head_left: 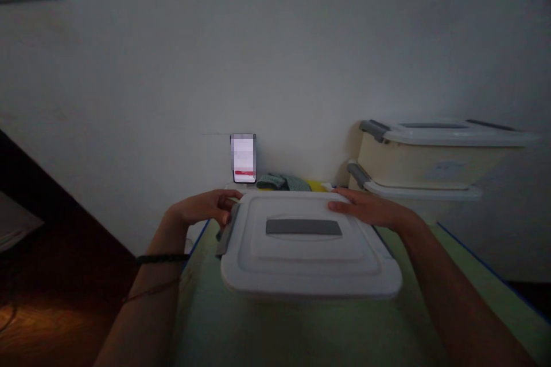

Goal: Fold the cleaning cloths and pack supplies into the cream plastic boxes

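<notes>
A storage box with a white lid (301, 275) sits in front of me on a green-topped table. A grey handle (303, 227) is set into the middle of the lid, and a grey latch (228, 232) runs down its left side. My left hand (210, 206) is bent round the back end of that latch, fingers curled and thumb against it. At the far right corner, my right hand (365, 206) grips the lid's edge, with its thumb on top. The fingers' undersides and most of the box's body are hidden.
Two cream storage boxes with grey latches, the upper box (422, 163) on the lower, stand at the back right. A lit phone (244, 158) leans upright against the wall. Beside it lies a green-grey patterned cloth (286, 182) with something yellow (317, 186).
</notes>
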{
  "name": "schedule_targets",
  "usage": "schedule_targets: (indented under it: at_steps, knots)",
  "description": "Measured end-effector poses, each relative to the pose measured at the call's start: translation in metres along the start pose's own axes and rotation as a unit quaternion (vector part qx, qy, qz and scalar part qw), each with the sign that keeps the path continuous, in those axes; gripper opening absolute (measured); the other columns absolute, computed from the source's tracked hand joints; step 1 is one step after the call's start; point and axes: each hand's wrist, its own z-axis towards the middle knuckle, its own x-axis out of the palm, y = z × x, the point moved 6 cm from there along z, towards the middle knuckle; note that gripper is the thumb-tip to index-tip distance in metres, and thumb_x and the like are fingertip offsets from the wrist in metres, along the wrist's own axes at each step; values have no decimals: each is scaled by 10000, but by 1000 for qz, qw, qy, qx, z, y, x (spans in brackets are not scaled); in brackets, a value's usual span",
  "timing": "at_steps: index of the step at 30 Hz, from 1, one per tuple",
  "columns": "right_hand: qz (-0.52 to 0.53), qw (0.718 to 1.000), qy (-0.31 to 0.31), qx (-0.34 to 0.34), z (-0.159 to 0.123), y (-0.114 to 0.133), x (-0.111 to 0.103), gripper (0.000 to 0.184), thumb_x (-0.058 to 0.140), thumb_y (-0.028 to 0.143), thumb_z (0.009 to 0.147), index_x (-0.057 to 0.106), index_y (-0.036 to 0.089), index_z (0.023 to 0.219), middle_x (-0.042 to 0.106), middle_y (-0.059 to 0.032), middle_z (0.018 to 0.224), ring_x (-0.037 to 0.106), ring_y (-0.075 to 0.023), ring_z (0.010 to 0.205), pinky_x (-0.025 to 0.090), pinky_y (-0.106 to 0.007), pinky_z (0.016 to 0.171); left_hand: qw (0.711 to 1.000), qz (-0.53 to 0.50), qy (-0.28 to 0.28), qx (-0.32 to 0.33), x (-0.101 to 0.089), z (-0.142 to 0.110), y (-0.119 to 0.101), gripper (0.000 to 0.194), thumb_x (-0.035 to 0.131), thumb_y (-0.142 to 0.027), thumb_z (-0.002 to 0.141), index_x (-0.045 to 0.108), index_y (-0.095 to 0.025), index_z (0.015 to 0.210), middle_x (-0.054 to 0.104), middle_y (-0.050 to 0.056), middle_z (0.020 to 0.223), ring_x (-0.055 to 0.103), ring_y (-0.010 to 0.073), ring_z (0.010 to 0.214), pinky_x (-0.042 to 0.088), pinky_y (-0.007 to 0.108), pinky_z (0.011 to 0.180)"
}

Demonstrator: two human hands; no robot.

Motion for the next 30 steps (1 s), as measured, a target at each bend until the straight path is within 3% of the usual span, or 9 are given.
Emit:
schedule_targets:
  at_steps: [7, 11, 15, 19, 21, 25, 30]
  knots:
    - [-22, 1000, 5, 12, -1, 4, -1, 792, 389, 719, 746, 468, 175, 1316, 453, -106, 1372, 392, -333, 1262, 294, -471, 1061, 999, 43, 12, 8, 8, 1, -12, 670, 806, -402, 553, 529, -184, 1123, 647, 60, 1026, 592, 211, 924, 442, 304, 790]
    - [-16, 1000, 3, 19, -2, 5, -2, 794, 401, 718, 741, 470, 172, 1313, 461, -114, 1366, 396, -336, 1259, 298, -468, 1057, 991, 137, -2, -1, 12, -7, -27, 601, 753, -391, 625, 519, -190, 1140, 608, 79, 1132, 559, 245, 1032, 428, 347, 866]
    - [-1, 1000, 6, 29, -4, 7, -2, 779, 412, 712, 744, 473, 174, 1304, 483, -126, 1346, 413, -338, 1245, 305, -463, 1048, 951, 300, -79, 8, 29, -1, -53, 548, 564, -455, 790, 419, -215, 1261, 503, 94, 1289, 456, 260, 1184, 389, 371, 946]
    - [43, 998, 16, 31, -2, 8, -1, 793, 440, 723, 720, 497, 151, 1266, 492, -158, 1324, 441, -353, 1211, 317, -464, 1030, 901, 418, -114, 19, 62, 20, -64, 641, 484, -570, 793, 419, -183, 1301, 481, 127, 1327, 455, 314, 1187, 344, 426, 993]
    - [59, 998, 29, 23, -2, 6, -1, 729, 446, 708, 733, 530, 178, 1227, 546, -137, 1267, 507, -327, 1142, 377, -448, 985, 876, 457, -156, 1, 67, 27, -63, 689, 476, -616, 770, 427, -184, 1305, 491, 145, 1321, 458, 346, 1179, 327, 478, 994]
    - [96, 993, 75, 2, -12, -2, -9, 544, 477, 624, 781, 599, 215, 1119, 657, -73, 1056, 623, -230, 911, 517, -366, 793, 866, 473, -161, -3, 66, 33, -59, 676, 473, -635, 758, 455, -216, 1288, 513, 116, 1315, 477, 323, 1175, 333, 465, 1000]
    - [235, 953, 193, 2, -38, -15, -15, 372, 589, 444, 786, 618, 152, 1015, 652, -30, 789, 635, -139, 641, 546, -279, 606, 856, 488, -171, -19, 59, 35, -58, 646, 407, -651, 782, 502, -210, 1244, 563, 115, 1259, 527, 322, 1115, 370, 461, 959]
